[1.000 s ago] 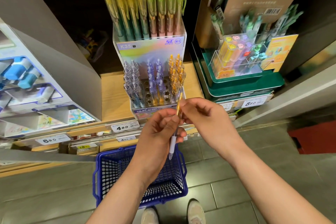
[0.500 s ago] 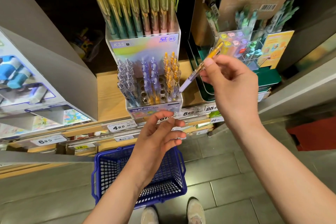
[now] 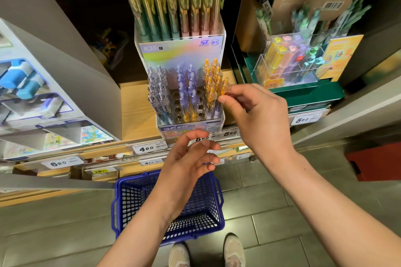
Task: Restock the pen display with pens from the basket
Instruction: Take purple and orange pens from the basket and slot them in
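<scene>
- The orange-topped clear plastic pen (image 3: pixel 225 86) is pinched near its top between the thumb and fingertips of the right hand (image 3: pixel 260 119), at the right-hand column of the clear acrylic pen display (image 3: pixel 171 128).
- Its tip is hidden; whether a hole has been found cannot be told.
- The pen is best kept upright and pressed down until level with the neighbouring orange pens (image 3: pixel 209 76), which should not be knocked askew.
- The left hand (image 3: pixel 186 165) hovers with fingers apart, holding nothing, above the blue plastic mesh basket (image 3: pixel 134 197); the display could be steadied with it.
</scene>
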A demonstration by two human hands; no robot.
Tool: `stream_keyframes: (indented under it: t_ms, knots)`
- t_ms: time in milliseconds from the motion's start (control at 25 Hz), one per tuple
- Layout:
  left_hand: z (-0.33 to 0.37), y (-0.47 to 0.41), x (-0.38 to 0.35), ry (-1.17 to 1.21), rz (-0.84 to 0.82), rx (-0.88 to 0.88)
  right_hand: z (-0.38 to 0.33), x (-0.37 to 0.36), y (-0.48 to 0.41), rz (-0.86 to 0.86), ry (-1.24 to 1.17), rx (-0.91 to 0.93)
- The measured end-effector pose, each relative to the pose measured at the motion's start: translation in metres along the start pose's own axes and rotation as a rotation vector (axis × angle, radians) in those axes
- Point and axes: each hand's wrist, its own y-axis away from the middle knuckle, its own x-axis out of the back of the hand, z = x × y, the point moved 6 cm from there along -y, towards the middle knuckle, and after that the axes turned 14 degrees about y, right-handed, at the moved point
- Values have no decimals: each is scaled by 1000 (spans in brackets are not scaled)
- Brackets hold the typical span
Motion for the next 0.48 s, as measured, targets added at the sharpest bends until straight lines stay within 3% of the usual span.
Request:
stream_keyframes:
  t_ms: [320, 400, 480]
  knots:
    - [2, 1, 4, -8, 5, 2, 11, -14, 12, -78, 33, -13]
    - [4, 2, 5, -16, 5, -5, 14, -17, 13, -124, 7, -79]
    - [7, 3, 5, -31, 14, -28, 21, -21, 20, -229, -112, -260]
